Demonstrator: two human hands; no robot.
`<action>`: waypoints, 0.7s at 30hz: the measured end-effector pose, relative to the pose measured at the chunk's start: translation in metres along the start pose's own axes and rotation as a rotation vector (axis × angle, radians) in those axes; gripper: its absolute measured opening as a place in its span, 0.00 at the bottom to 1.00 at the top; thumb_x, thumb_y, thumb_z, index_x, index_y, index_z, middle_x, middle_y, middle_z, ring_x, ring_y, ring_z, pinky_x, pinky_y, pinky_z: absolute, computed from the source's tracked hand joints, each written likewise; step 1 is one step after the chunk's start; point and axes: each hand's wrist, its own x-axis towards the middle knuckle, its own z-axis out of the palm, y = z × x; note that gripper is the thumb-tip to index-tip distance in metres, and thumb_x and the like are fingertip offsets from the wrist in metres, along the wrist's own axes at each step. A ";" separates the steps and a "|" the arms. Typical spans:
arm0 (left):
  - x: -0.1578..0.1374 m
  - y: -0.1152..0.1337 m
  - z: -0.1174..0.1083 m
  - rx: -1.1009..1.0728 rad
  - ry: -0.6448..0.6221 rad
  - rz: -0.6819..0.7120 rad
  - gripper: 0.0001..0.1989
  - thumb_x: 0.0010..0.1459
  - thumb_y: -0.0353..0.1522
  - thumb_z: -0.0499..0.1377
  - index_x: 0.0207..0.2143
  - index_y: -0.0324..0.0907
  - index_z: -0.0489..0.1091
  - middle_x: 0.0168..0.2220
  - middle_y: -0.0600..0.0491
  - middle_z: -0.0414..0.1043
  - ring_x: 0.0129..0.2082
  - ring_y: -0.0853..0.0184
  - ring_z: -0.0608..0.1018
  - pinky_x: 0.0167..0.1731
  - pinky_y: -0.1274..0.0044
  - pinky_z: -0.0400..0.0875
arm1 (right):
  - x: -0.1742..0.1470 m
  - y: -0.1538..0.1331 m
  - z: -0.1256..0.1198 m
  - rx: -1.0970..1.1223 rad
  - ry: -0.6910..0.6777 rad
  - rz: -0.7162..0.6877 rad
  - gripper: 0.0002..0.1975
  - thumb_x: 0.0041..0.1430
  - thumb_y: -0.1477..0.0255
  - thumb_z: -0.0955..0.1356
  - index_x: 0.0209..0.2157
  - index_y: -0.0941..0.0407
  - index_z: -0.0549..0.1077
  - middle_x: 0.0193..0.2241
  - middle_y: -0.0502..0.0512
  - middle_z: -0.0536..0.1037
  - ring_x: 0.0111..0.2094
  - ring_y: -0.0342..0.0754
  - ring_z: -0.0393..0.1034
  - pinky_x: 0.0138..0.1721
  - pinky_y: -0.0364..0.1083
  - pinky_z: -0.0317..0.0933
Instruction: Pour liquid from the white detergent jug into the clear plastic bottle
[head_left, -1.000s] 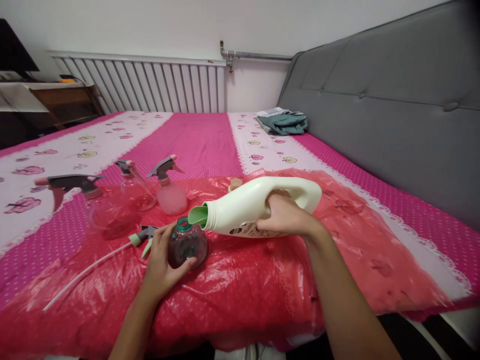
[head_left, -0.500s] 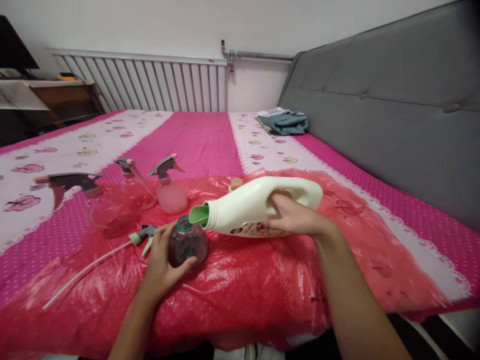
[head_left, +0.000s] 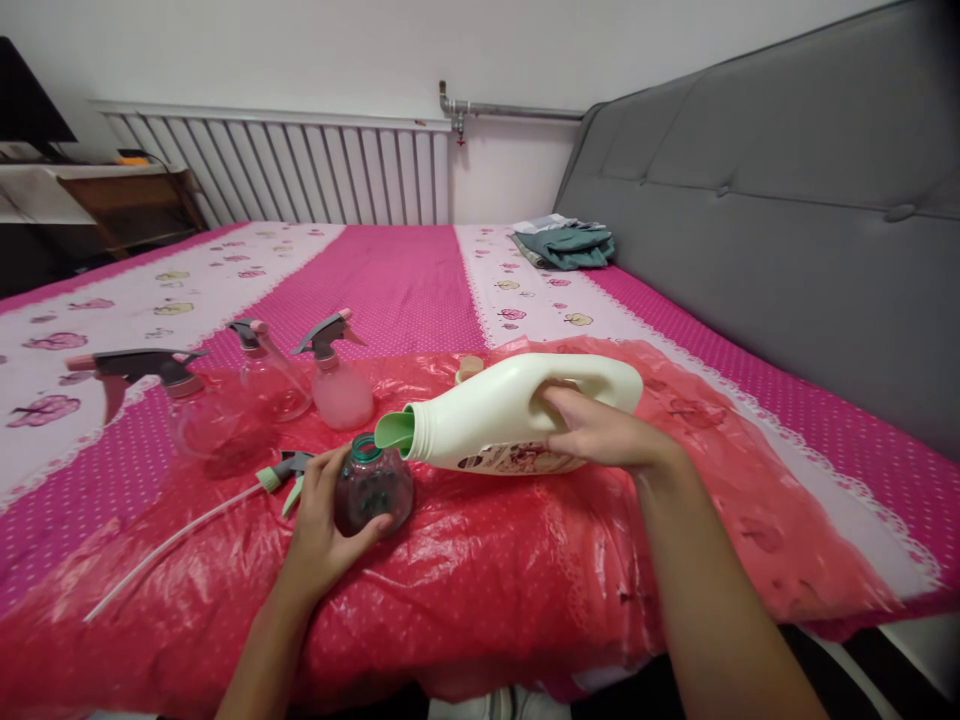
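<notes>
My left hand [head_left: 326, 525] is wrapped round the left side of a dark green see-through spray bottle body [head_left: 379, 490], which stands uncapped on red plastic sheeting. In my right hand [head_left: 592, 425] is a cream detergent jug [head_left: 487, 410], gripped by its handle and tipped nearly level. The jug's green pouring spout [head_left: 394, 432] hangs just above and right of the bottle's mouth. I cannot make out any liquid stream. Left of my left hand lies a spray head [head_left: 281, 475] with a long white dip tube [head_left: 172, 550].
Three spray bottles with grey and pink heads stand at the left, including a small cloudy pink one [head_left: 341, 390]. A beige cap [head_left: 470, 368] sits behind the jug. Red plastic sheeting [head_left: 465, 600] covers the near bed. Folded clothes [head_left: 566, 245] lie by the grey headboard [head_left: 772, 190].
Both hands, the jug and the green bottle hold almost the same places. The whole view has shifted very slightly.
</notes>
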 end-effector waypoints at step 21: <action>0.000 0.000 0.001 -0.021 -0.010 -0.036 0.38 0.61 0.49 0.65 0.68 0.48 0.59 0.56 0.45 0.65 0.54 0.49 0.76 0.55 0.55 0.76 | 0.000 -0.003 0.002 -0.015 0.016 0.016 0.29 0.51 0.78 0.66 0.57 0.59 0.69 0.58 0.65 0.73 0.60 0.62 0.69 0.63 0.59 0.67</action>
